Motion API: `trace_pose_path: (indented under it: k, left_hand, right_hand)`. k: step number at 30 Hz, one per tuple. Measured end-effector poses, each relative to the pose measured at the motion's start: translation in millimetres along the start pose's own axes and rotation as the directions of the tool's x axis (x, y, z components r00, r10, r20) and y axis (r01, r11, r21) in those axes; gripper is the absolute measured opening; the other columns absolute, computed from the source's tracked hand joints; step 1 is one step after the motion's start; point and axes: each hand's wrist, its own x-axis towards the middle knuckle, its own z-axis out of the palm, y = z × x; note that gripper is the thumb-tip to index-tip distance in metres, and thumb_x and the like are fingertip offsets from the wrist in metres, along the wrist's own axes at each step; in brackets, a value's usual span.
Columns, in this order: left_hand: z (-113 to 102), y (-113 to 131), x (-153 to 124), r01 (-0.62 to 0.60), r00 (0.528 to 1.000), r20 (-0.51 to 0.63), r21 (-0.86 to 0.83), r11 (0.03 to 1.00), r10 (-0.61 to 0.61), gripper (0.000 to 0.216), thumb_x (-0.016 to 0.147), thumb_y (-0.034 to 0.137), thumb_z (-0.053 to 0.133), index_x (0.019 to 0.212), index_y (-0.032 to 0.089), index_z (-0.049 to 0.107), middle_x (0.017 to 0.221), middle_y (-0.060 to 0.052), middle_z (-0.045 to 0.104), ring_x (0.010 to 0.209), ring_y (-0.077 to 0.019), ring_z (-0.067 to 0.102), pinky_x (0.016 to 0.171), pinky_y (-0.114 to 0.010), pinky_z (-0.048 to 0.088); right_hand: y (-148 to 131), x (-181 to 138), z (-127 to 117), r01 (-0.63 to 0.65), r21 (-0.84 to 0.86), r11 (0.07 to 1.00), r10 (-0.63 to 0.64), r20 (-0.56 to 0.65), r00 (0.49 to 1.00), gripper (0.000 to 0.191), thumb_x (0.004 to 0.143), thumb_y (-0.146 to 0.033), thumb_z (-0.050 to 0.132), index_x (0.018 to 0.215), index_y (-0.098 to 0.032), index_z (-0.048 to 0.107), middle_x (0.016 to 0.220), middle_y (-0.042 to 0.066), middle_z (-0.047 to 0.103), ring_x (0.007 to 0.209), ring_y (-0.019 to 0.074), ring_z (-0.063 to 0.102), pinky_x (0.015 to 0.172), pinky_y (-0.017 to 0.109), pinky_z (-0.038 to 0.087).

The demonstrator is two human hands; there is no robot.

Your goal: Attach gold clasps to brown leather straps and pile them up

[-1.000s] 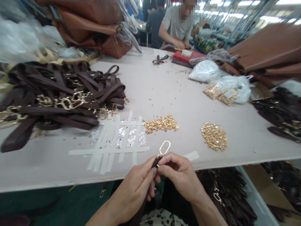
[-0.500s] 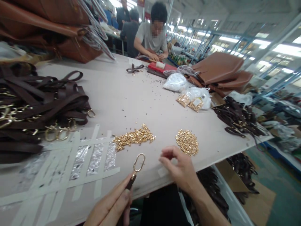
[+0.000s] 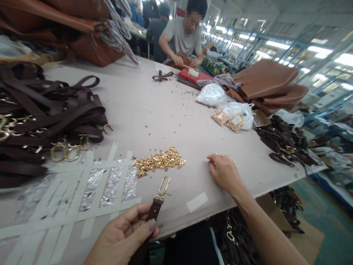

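My left hand [image 3: 124, 233] pinches the end of a dark brown leather strap [image 3: 154, 208] near the table's front edge. A gold oval clasp [image 3: 163, 186] sticks up from the strap's tip. My right hand [image 3: 224, 170] lies knuckles up on a small heap of gold fittings [image 3: 222, 155], which it almost wholly covers. Its fingers curl down into the heap, and what they hold is hidden. A second heap of gold fittings [image 3: 158, 161] lies between the two hands, just beyond the clasp.
Dark brown straps with gold rings [image 3: 46, 121] are heaped at the left. Tape strips [image 3: 91, 191] cross the table's front. Bags of fittings [image 3: 234, 116] and tan leather bags [image 3: 264, 81] lie at the right. A person [image 3: 183, 36] works at the far end.
My right hand has left the strap and moved right and forward onto the gold fittings. My left hand keeps the strap, now lower. The view has swung to the right.
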Motion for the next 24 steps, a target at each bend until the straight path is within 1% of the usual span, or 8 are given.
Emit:
trace_pose_path:
  k: [4, 7, 12, 14, 16, 18, 21, 24]
  left_hand:
    - [0, 8, 3, -0.022, 1.0, 0.005, 0.033, 0.999, 0.022, 0.026, 0.064, 0.031, 0.084, 0.084, 0.019, 0.074, 0.075, 0.0, 0.072, 0.064, -0.0155, 0.067, 0.062, -0.024, 0.056]
    - [2, 13, 2, -0.022, 0.998, 0.054, 0.036, 0.999, 0.02, 0.021, 0.072, 0.029, 0.079, 0.089, 0.019, 0.073, 0.077, 0.002, 0.069, 0.065, -0.0116, 0.065, 0.065, -0.021, 0.053]
    - [5, 15, 2, -0.062, 0.997, 0.05, 0.047, 0.997, 0.06, 0.017, 0.079, 0.025, 0.069, 0.094, 0.017, 0.07, 0.067, 0.003, 0.065, 0.058, -0.0087, 0.059, 0.059, -0.019, 0.05]
    - [6, 15, 2, -0.084, 0.996, 0.033, 0.063, 0.994, 0.082, 0.016, 0.079, 0.024, 0.067, 0.093, 0.016, 0.069, 0.064, 0.003, 0.064, 0.056, -0.0088, 0.057, 0.057, -0.019, 0.049]
    - [7, 14, 3, -0.111, 0.994, 0.031, 0.075, 0.991, 0.109, 0.016, 0.08, 0.025, 0.067, 0.094, 0.016, 0.069, 0.066, 0.003, 0.064, 0.058, -0.0092, 0.058, 0.056, -0.019, 0.049]
    - [7, 12, 2, -0.146, 0.989, 0.036, 0.079, 0.986, 0.144, 0.017, 0.08, 0.024, 0.067, 0.095, 0.017, 0.068, 0.067, 0.003, 0.064, 0.059, -0.0093, 0.058, 0.057, -0.019, 0.049]
    - [7, 8, 2, -0.201, 0.979, 0.054, 0.071, 0.977, 0.197, 0.017, 0.081, 0.023, 0.066, 0.097, 0.016, 0.069, 0.07, 0.003, 0.063, 0.061, -0.0095, 0.057, 0.06, -0.021, 0.049]
    - [5, 4, 1, -0.271, 0.962, 0.069, 0.086, 0.959, 0.266, 0.016, 0.083, 0.023, 0.065, 0.097, 0.017, 0.07, 0.072, 0.001, 0.064, 0.063, -0.0105, 0.056, 0.061, -0.022, 0.047]
  right_hand:
    - [1, 6, -1, 0.014, -0.031, 0.999, -0.013, 0.027, 1.0, 0.022, 0.088, -0.012, 0.054, 0.104, -0.018, 0.067, 0.087, 0.008, 0.071, 0.083, 0.022, 0.065, 0.076, 0.031, 0.046]
    - [4, 9, -1, 0.016, -0.013, 1.0, -0.016, 0.014, 1.0, 0.022, 0.087, -0.014, 0.054, 0.103, -0.016, 0.069, 0.082, 0.011, 0.07, 0.079, 0.0254, 0.065, 0.074, 0.035, 0.047]
    - [-6, 2, 5, 0.005, 0.152, 0.988, 0.004, -0.055, 0.998, 0.019, 0.087, -0.02, 0.055, 0.1, -0.016, 0.068, 0.082, 0.009, 0.072, 0.076, 0.0245, 0.067, 0.074, 0.038, 0.052]
    - [-29, -10, 3, -0.019, 0.448, 0.894, 0.04, -0.039, 0.998, 0.013, 0.088, -0.027, 0.06, 0.096, -0.02, 0.067, 0.086, 0.006, 0.073, 0.075, 0.0205, 0.069, 0.071, 0.033, 0.054]
    - [-62, -26, 0, -0.057, 0.748, 0.661, 0.054, 0.029, 0.998, 0.012, 0.086, -0.032, 0.066, 0.092, -0.022, 0.067, 0.086, 0.003, 0.073, 0.075, 0.0178, 0.069, 0.067, 0.028, 0.055]
    - [-98, -42, -4, -0.062, 0.877, 0.477, 0.015, 0.063, 0.998, 0.009, 0.085, -0.03, 0.07, 0.089, -0.023, 0.067, 0.084, 0.001, 0.072, 0.074, 0.0154, 0.068, 0.066, 0.024, 0.055]
    - [-137, -56, -8, 0.011, 0.923, 0.386, -0.049, 0.009, 0.999, 0.006, 0.087, -0.021, 0.067, 0.091, -0.025, 0.067, 0.087, -0.002, 0.072, 0.079, 0.0122, 0.069, 0.072, 0.021, 0.054]
    - [-154, -60, -11, 0.09, 0.91, 0.405, -0.069, -0.067, 0.995, 0.015, 0.087, -0.013, 0.063, 0.094, -0.027, 0.066, 0.091, -0.004, 0.073, 0.085, 0.0106, 0.069, 0.079, 0.019, 0.053]
